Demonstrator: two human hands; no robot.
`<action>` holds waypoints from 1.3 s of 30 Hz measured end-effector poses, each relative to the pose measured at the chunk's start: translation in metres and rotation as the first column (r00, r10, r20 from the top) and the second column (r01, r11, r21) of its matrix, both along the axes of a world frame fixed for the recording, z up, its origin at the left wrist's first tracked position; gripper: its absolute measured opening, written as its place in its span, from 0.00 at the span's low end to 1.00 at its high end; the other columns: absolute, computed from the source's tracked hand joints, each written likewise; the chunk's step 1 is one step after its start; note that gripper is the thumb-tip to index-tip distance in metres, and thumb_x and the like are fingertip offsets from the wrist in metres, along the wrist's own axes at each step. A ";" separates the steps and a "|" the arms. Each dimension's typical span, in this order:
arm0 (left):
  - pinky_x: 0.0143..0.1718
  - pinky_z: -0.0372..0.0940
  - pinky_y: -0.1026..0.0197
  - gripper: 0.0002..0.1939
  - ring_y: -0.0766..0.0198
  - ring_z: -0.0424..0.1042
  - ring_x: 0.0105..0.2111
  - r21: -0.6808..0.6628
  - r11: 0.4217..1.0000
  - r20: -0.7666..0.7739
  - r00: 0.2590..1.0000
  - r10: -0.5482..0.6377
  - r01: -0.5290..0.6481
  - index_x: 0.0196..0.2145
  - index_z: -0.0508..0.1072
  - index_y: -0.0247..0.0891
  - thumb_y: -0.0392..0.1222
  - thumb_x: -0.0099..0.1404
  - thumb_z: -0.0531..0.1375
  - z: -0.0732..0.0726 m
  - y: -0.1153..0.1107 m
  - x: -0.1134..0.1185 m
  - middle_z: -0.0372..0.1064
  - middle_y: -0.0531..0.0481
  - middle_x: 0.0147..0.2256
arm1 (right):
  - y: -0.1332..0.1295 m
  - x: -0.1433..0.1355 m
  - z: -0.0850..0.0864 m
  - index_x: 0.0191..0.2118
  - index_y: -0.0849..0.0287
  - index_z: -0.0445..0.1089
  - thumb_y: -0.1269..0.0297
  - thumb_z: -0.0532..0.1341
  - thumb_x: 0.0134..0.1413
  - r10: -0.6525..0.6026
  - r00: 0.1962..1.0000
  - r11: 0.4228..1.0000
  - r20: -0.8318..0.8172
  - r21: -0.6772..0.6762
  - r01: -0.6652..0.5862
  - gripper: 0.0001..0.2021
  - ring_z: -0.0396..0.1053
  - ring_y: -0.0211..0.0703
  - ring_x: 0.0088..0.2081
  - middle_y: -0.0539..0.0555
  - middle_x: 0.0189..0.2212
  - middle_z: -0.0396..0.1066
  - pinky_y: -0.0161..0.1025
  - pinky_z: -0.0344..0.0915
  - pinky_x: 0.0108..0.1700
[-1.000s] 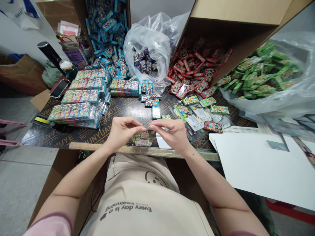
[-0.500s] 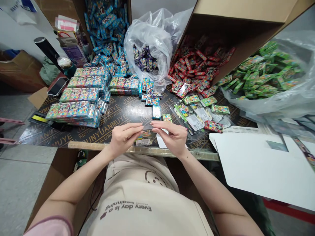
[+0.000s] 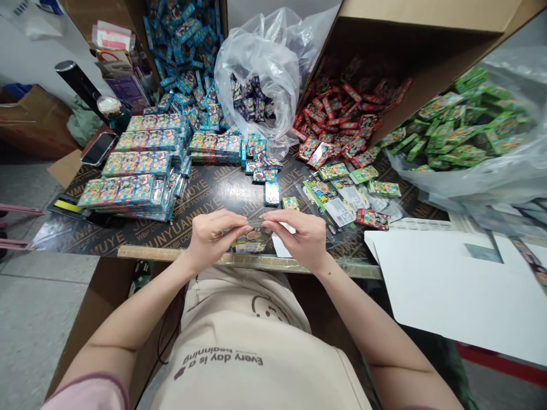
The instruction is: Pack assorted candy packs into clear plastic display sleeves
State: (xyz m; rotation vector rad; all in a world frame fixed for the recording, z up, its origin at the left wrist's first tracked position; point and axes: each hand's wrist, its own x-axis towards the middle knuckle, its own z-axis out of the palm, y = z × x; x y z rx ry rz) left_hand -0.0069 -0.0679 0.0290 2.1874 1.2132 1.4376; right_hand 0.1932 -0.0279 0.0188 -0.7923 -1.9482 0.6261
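Note:
Between thumb and fingers, my left hand (image 3: 212, 234) pinches one top corner of a clear plastic bag (image 3: 252, 241). The opposite corner is pinched by my right hand (image 3: 304, 234), so the bag's upper edge spans the gap between my fingertips. Printing and a pale label show at the bag, low over the table's front edge; whether anything lies inside I cannot tell. Just beyond my fingers are a small blue box (image 3: 272, 194) and a small green box (image 3: 290, 203). A white piece of paper (image 3: 282, 246) lies partly under my right hand.
Stacked wrapped packs (image 3: 139, 165) and a phone (image 3: 99, 149) stand left. Behind are heaps of blue boxes (image 3: 183, 45), purple boxes (image 3: 252, 102) in plastic, red boxes (image 3: 342, 114) and green boxes (image 3: 461, 125). Printed bags (image 3: 333, 205) and white sheets (image 3: 453, 285) lie right.
The bag's top edge has dropped slightly, and its printed part shows more between my hands. Both hands keep their pinch with little movement.

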 end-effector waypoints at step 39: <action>0.35 0.72 0.61 0.12 0.65 0.75 0.30 -0.366 0.729 0.373 0.627 0.684 -0.578 0.35 0.78 0.34 0.43 0.55 0.67 -0.067 -0.005 -0.070 0.75 0.49 0.31 | 0.046 -0.033 -0.087 0.49 0.59 0.71 0.52 0.65 0.49 -0.073 0.995 0.934 0.072 -0.344 0.094 0.23 0.71 0.47 0.40 0.57 0.39 0.74 0.45 0.67 0.46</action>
